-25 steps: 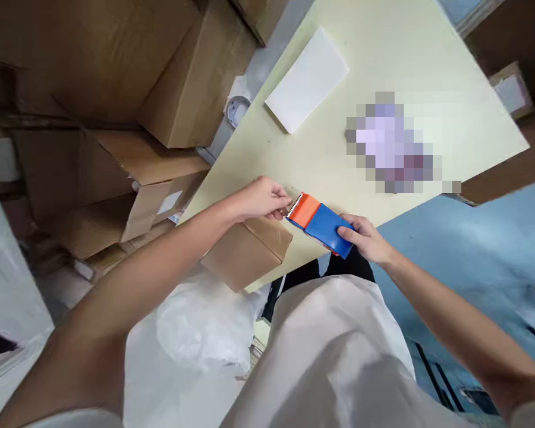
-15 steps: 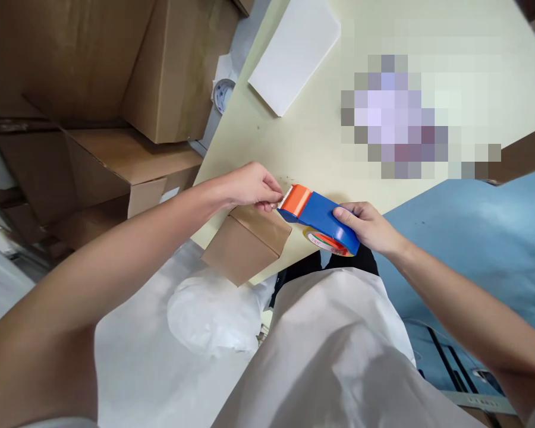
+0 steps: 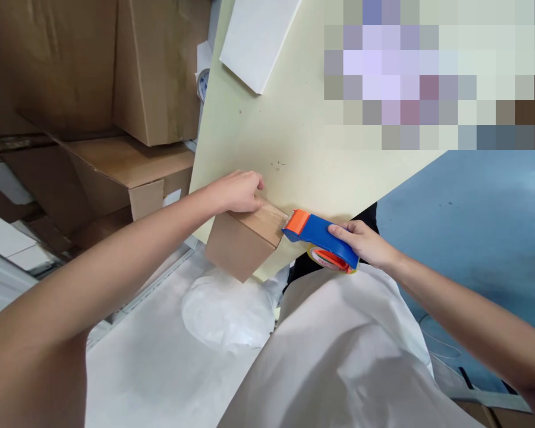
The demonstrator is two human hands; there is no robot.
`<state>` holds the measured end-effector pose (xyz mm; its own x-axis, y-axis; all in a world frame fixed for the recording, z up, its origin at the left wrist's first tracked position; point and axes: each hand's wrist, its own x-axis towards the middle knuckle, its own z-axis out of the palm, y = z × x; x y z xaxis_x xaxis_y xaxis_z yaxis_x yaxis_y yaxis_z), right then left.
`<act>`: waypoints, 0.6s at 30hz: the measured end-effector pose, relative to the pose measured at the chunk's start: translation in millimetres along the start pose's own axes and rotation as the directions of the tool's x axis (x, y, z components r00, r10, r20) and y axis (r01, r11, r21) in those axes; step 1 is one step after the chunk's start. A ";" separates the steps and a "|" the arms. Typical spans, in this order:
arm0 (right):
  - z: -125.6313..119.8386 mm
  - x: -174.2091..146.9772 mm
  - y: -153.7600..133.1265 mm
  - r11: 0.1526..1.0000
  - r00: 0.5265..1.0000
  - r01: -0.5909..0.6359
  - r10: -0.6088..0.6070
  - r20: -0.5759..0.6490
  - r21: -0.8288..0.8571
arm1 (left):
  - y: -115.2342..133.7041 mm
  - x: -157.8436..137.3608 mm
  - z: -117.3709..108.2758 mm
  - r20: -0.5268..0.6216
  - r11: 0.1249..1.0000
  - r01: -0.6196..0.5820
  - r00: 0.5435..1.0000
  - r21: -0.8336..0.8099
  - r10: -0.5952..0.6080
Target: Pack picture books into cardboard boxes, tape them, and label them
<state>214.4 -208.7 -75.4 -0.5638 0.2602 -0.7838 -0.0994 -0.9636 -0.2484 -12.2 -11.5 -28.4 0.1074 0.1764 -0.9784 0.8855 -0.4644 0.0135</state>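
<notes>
A small brown cardboard box [image 3: 241,248] sits at the near edge of the pale table, one corner jutting past it. My left hand [image 3: 243,191] lies on the box's top with curled fingers, gripping its far left part; the palm side is hidden. A shiny strip of clear tape [image 3: 274,213] shows on the top face. To the right, my right hand [image 3: 359,238] is closed around a blue and orange tape dispenser [image 3: 314,232]. Its toothed orange front is at the box's right edge, and a tape roll [image 3: 332,260] hangs underneath.
A white flat box [image 3: 261,44] lies on the table [image 3: 294,137]. Large cardboard boxes [image 3: 160,77] are stacked on the left, with an open one [image 3: 129,160] below. Under the table edge is a white plastic bag [image 3: 227,309]. A blurred patch covers the upper right.
My left hand has moved from the dispenser's toothed front back onto the box top. The dispenser has come down close to the box's right edge, still in my right hand.
</notes>
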 end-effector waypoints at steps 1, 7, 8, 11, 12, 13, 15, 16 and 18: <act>2.2 1.7 2.8 1.000 1.000 0.001 -0.001 -0.001 0.010 | 2.2 0.8 1.3 -0.007 0.999 -0.009 1.000 0.046 0.010; 7.2 8.4 11.5 0.996 1.000 -0.013 0.014 -0.008 0.092 | 10.9 0.7 2.5 0.048 0.978 0.014 0.999 0.206 -0.024; 7.9 9.2 11.6 0.994 1.000 -0.018 0.017 0.004 0.104 | 12.2 0.1 1.8 0.058 0.973 0.017 0.998 0.229 -0.031; 10.4 11.2 11.4 0.991 0.999 -0.034 0.032 0.014 0.126 | 17.0 -3.6 0.0 0.073 0.956 0.015 0.997 0.291 -0.038; 11.2 11.8 11.6 0.991 0.999 -0.039 0.037 0.011 0.128 | 18.9 -5.3 -0.4 0.077 0.951 0.010 0.996 0.310 -0.035; 11.8 12.3 11.8 0.991 0.999 -0.042 0.041 0.009 0.129 | 20.8 -7.1 -0.6 0.083 0.944 0.001 0.996 0.329 -0.030; 12.7 13.3 12.2 0.990 0.999 -0.043 0.041 0.016 0.137 | 24.3 -11.0 -0.4 0.100 0.929 -0.016 0.995 0.370 -0.022; 13.1 13.6 12.0 0.989 0.999 -0.044 0.042 0.022 0.140 | 25.7 -13.0 0.2 0.110 0.920 -0.026 0.994 0.392 -0.018; 13.9 14.0 11.0 0.989 0.999 -0.046 0.042 0.026 0.143 | 27.4 -16.6 2.6 0.118 0.902 -0.040 0.993 0.429 -0.012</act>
<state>194.0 -216.6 -81.2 -0.5886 0.2174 -0.7787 -0.1896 -0.9734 -0.1284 9.1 -29.4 -12.4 0.0431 0.0783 -0.9960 0.6005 -0.7988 -0.0368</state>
